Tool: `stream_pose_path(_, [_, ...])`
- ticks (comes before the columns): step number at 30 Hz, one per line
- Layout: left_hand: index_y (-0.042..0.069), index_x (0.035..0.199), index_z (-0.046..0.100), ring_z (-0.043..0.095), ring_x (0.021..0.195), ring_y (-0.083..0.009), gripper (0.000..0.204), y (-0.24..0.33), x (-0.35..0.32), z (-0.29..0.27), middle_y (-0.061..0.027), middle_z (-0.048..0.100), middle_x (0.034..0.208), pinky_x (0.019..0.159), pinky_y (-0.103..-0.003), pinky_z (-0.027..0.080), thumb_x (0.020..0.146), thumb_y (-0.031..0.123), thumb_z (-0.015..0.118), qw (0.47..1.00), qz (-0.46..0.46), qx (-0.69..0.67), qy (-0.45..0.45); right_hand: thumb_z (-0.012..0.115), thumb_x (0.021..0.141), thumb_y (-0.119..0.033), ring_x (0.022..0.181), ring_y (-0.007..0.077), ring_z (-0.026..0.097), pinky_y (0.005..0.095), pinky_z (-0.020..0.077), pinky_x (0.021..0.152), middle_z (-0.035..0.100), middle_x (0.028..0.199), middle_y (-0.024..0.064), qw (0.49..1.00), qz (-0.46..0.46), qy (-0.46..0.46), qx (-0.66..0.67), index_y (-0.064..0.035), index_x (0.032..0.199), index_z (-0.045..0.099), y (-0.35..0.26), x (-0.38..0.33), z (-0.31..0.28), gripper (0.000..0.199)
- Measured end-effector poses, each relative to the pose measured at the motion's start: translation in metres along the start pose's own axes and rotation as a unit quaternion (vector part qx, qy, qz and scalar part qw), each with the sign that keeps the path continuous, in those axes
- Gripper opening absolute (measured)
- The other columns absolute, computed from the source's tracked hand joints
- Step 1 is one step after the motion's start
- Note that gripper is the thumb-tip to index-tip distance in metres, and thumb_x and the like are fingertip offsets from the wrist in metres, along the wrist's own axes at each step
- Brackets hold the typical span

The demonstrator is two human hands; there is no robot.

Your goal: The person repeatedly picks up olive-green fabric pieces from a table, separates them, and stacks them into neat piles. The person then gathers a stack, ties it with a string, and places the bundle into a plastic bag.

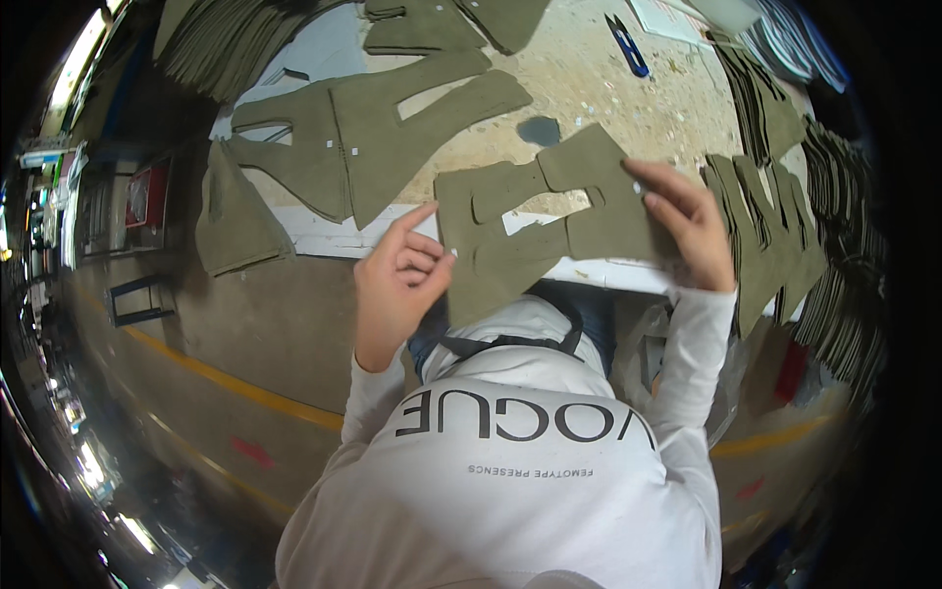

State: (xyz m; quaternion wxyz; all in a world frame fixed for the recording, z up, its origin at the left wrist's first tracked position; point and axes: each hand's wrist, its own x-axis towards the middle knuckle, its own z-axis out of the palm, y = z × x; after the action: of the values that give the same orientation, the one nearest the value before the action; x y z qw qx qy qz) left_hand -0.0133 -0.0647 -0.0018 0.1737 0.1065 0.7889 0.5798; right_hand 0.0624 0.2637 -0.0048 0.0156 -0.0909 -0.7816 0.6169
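Two olive cut fabric pieces lie edge to edge at the table's front, the left fabric piece (461, 265) partly overhanging towards my lap and the right fabric piece (628, 231) beside it. They meet around openings where the tabletop shows. My left hand (402, 280) is closed at the left piece's outer edge, index finger against it and the other fingers curled. A small white sticker (453, 253) shows by its thumb tip. My right hand (692, 221) grips the right piece's outer edge between thumb and fingers, near another white sticker (637, 187).
More olive pieces (368, 137) with small stickers lie to the left. Stacks of cut fabric (765, 211) hang over the right edge, and another stack (221, 44) stands back left. Blue thread snips (628, 47) and a dark grey patch (539, 130) are on the worn tabletop (589, 88).
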Motion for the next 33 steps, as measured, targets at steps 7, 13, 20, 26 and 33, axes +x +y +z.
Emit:
stream_pose_path(7, [-0.001, 0.117, 0.04, 0.067, 0.087, -0.0144, 0.047, -0.017, -0.039, 0.031, -0.0149, 0.065, 0.095, 0.074, -0.023, 0.055, 0.081, -0.01, 0.069, 0.976, -0.1, -0.182, -0.067, 0.06, 0.087, 0.002, 0.071, 0.0094, 0.049, 0.0249, 0.0423, 0.066, 0.07, 0.096, 0.0006, 0.965, -0.133, -0.064, -0.219, -0.01, 0.112, 0.071, -0.009, 0.066, -0.032, 0.03])
stream_pose_path(13, [0.003, 0.117, 0.041, 0.066, 0.103, -0.0222, 0.029, -0.041, -0.043, 0.035, -0.0182, 0.062, 0.111, 0.089, -0.03, 0.055, 0.093, 0.0, 0.057, 0.945, -0.2, -0.234, -0.111, 0.058, 0.089, 0.005, 0.082, 0.0093, 0.055, 0.0248, 0.0458, 0.075, 0.069, 0.102, 0.0008, 0.962, -0.083, -0.114, -0.232, -0.0067, 0.111, 0.071, -0.008, 0.08, -0.033, 0.029])
stream_pose_path(20, [-0.004, 0.143, 0.033, 0.066, 0.107, -0.0227, 0.049, -0.03, -0.034, 0.034, -0.0193, 0.059, 0.127, 0.089, -0.03, 0.055, 0.098, 0.007, 0.046, 0.904, -0.226, -0.269, -0.245, 0.056, 0.089, 0.006, 0.098, 0.0129, 0.06, 0.0276, 0.0471, 0.091, 0.067, 0.109, 0.0025, 0.967, -0.093, -0.145, -0.189, -0.0052, 0.117, 0.068, -0.001, 0.078, -0.031, 0.032])
stream_pose_path(26, [-0.002, 0.145, 0.028, 0.064, 0.104, -0.0159, 0.052, -0.013, -0.037, 0.039, -0.0169, 0.06, 0.124, 0.086, -0.027, 0.054, 0.096, -0.004, 0.048, 0.938, -0.169, -0.265, -0.145, 0.055, 0.088, 0.007, 0.108, 0.0192, 0.061, 0.0295, 0.0455, 0.096, 0.066, 0.119, 0.0067, 0.954, -0.126, -0.125, -0.24, -0.0036, 0.12, 0.066, -0.029, 0.069, -0.042, 0.035])
stream_pose_path(33, [0.004, 0.152, 0.024, 0.064, 0.09, -0.0101, 0.07, -0.001, -0.024, 0.014, -0.0221, 0.05, 0.134, 0.069, -0.019, 0.05, 0.089, -0.013, 0.049, 0.989, 0.029, -0.142, 0.01, 0.056, 0.082, 0.008, 0.099, 0.023, 0.066, 0.0291, 0.0502, 0.083, 0.067, 0.111, 0.0132, 0.879, -0.236, 0.129, -0.395, -0.0002, 0.115, 0.066, -0.127, 0.023, -0.051, 0.035])
